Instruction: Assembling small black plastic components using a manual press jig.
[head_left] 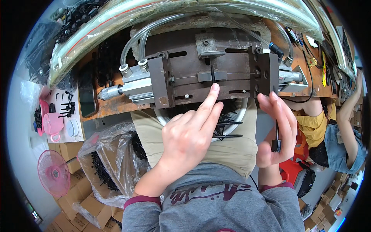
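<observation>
My left hand [187, 133] reaches to the front of a dark metal fixture [185, 91]. Its index fingertip touches the lower end of a thin black rod [212, 71] standing across the small grey block at the fixture's middle. The other fingers are curled, and more black rods [230, 136] stick out from beneath them; their far ends are hidden. On the right, my right hand [284, 129] is raised with fingers bent around a black rod with a blocky end [276, 145]. Below the fixture, a white-rimmed container [242, 112] of black rods sits on my lap, partly covered by my left hand.
Air cylinders [135, 91] with clear hoses flank the fixture on a wooden bench [112, 112]. A pink cup [53, 123] stands on a side table at left. Below are a pink fan [54, 174] and a plastic-lined box [116, 154]. Another person's arm [349, 116] shows at far right.
</observation>
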{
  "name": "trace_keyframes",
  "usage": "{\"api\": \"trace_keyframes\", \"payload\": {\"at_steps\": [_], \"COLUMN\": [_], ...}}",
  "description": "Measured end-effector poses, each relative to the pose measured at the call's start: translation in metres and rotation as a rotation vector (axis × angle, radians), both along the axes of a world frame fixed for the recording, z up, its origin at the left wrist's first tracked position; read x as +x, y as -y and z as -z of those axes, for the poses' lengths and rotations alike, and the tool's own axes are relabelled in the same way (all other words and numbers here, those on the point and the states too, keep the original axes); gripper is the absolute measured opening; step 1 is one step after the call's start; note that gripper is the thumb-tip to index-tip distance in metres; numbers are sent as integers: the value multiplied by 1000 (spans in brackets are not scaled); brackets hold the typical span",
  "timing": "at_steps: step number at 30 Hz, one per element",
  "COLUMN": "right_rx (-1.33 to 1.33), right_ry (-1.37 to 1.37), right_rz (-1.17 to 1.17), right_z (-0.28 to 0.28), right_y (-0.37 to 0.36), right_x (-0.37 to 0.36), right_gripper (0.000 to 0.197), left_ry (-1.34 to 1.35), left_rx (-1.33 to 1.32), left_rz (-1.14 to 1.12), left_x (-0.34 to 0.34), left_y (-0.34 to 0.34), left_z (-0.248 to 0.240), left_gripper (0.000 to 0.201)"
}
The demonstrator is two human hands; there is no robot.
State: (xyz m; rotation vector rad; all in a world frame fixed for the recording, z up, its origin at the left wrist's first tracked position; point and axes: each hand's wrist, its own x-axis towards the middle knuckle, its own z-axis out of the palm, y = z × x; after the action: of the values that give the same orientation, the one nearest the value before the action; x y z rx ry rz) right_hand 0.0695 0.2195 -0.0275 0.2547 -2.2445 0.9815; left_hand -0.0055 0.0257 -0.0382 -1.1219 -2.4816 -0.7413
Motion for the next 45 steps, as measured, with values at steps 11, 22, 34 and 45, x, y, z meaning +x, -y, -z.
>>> {"api": "trace_keyframes", "payload": {"at_steps": [11, 22, 34, 45], "right_rx": [-297, -77, 484, 520], "right_ry": [5, -10, 105, 263], "right_rz": [-15, 3, -105, -39], "right_z": [6, -10, 10, -11], "right_y": [2, 0, 25, 33], "right_x": [1, -5, -42, -45], "right_gripper": [88, 40, 20, 22], "left_ry": [21, 113, 754, 731], "left_rx": [2, 38, 706, 734], "left_rz": [4, -6, 187, 311], "left_x": [-12, -9, 14, 8], "left_y": [-6, -5, 44, 50], "left_z": [-6, -13, -17, 0], "left_gripper": [23, 31, 27, 26]}}
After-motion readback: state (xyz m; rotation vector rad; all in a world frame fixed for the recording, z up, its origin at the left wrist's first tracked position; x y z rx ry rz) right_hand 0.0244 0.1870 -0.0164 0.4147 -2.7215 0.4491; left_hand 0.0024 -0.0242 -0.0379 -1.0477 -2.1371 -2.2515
